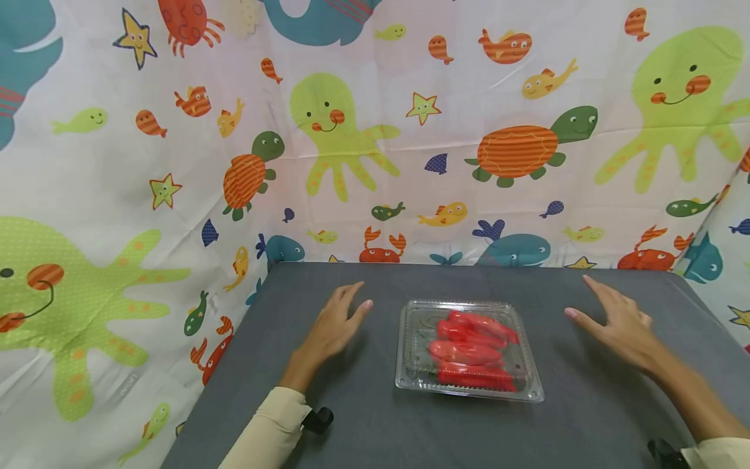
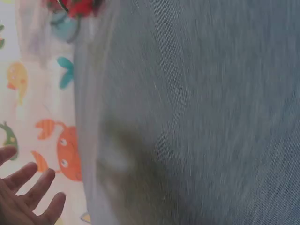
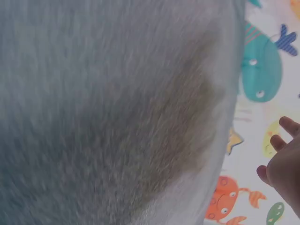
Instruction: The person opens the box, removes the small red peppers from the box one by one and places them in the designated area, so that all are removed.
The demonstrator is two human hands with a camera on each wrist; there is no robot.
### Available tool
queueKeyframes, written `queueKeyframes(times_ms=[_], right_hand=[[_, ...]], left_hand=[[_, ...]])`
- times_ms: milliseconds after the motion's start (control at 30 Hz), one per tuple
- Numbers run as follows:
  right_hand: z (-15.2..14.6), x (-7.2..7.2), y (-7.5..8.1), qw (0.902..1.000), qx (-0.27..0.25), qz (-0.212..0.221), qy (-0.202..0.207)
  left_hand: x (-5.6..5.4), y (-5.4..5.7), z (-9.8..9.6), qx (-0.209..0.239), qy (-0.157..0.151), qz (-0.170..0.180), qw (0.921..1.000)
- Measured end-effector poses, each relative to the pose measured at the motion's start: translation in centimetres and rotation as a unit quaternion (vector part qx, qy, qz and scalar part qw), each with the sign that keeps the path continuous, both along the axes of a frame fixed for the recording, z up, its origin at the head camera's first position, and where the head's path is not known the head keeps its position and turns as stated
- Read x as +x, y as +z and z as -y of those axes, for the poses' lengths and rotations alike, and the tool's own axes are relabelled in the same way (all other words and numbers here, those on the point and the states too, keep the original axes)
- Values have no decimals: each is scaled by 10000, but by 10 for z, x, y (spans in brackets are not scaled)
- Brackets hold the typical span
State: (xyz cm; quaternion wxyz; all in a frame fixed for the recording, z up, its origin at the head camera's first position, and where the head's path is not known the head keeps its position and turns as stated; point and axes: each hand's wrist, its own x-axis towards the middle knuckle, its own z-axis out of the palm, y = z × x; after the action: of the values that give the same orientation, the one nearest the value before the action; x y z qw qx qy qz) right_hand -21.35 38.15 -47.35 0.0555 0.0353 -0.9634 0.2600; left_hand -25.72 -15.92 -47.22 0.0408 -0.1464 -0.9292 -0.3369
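Observation:
A clear plastic clamshell box (image 1: 413, 365) with its lid down sits on the grey table. Several red peppers (image 1: 465, 353) show through the lid, with thin green stems toward the left. To the left of the box, my left hand (image 1: 333, 326) hovers over the table, fingers spread loosely and holding nothing. My right hand (image 1: 622, 327) is held above the table on the other side, thumb and fingers apart, also with nothing in it. In the left wrist view the fingers of the left hand (image 2: 30, 194) are apart, and red peppers (image 2: 77, 7) blur at the top edge.
The grey table (image 1: 363, 430) ends at a back edge against a hanging cloth (image 1: 375, 221) printed with sea animals. This cloth also runs along the left and right sides. Dark straps (image 1: 318, 421) sit at both wrists near the pale sleeves.

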Motion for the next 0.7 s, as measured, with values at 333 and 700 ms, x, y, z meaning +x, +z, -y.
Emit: queueKeyframes(times_ms=[333, 700], right_hand=[[24, 26, 16, 9971, -713, 199, 172], [36, 49, 24, 9894, -1314, 530, 316]], left_hand=[[35, 5, -14, 722, -406, 263, 9962], [69, 8, -23, 1253, -433, 433, 9902]])
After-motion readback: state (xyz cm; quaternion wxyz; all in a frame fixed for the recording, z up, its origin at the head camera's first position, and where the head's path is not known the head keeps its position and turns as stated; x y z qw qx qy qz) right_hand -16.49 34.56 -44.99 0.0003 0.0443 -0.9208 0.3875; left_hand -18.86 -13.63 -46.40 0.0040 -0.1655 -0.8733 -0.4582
